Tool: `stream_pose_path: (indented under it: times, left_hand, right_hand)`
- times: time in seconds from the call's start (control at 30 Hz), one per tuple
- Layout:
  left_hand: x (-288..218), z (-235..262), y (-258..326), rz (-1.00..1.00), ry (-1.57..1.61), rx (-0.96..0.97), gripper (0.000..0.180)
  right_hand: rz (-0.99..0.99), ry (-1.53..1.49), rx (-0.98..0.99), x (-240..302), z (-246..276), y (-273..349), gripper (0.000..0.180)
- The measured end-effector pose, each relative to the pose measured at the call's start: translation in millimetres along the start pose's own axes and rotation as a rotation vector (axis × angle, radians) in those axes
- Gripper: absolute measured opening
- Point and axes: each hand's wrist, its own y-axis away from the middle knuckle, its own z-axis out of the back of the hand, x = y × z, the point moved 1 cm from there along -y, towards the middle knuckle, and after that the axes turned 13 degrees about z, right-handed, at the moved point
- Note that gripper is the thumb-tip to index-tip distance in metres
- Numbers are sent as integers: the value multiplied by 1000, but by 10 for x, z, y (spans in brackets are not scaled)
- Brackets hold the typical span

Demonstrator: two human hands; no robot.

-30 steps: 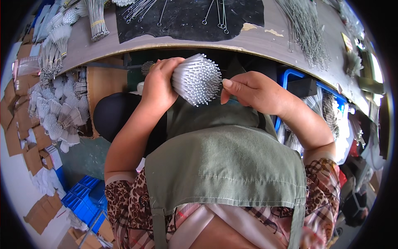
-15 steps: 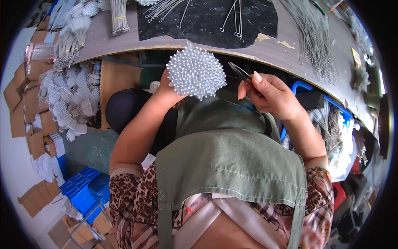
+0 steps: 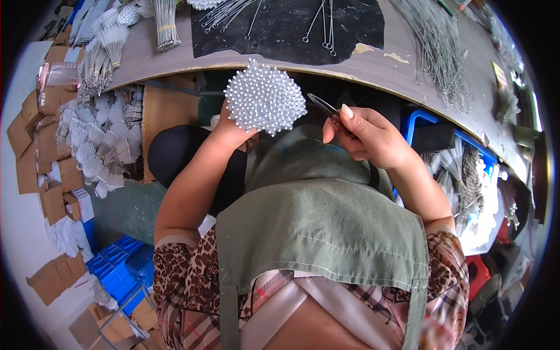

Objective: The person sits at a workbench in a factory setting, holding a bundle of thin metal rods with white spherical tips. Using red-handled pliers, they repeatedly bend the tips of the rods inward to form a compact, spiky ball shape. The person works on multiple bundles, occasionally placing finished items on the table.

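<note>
Left hand (image 3: 228, 129) clenched around the base of a dense round bundle of white-tipped pins (image 3: 265, 97), heads fanned toward the camera, raised just below the near edge of the workbench (image 3: 373, 67); right hand (image 3: 370, 137) closed on a slim dark metal tool (image 3: 324, 108), pinched between thumb and fingers, tip aimed at the right side of the bundle, near it but apart; both hands above a green apron (image 3: 326, 221) worn over a leopard-print sleeve (image 3: 181, 274).

On the bench, a black mat (image 3: 291, 26) with loose looped wires (image 3: 324, 17); to its right, a loose spread of long thin wires (image 3: 437, 46); to its left, tied wire bunches (image 3: 166, 23). Under the bench at left, more white-tipped bundles (image 3: 99, 146) stacked on end beside brown cardboard pieces (image 3: 35, 146); blue plastic crates (image 3: 119, 274) on the floor lower left; a blue bin (image 3: 466, 157) behind the right forearm, holding more wire bundles.
</note>
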Motion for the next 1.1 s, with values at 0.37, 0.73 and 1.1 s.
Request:
stream_pose_path:
  times: [0.37,0.73,1.1]
  left_hand:
    - [28,8,34,22,284,179,32]
    - [79,-1,27,-335,-476,74,29]
    - [-24,-27,67,41,36,107,32]
  right_hand:
    - [86,184,46,-1,40,31,52]
    - [452,184,-168,-76,-2,-294,16]
    - [628,362,30,-123,47,-370,10]
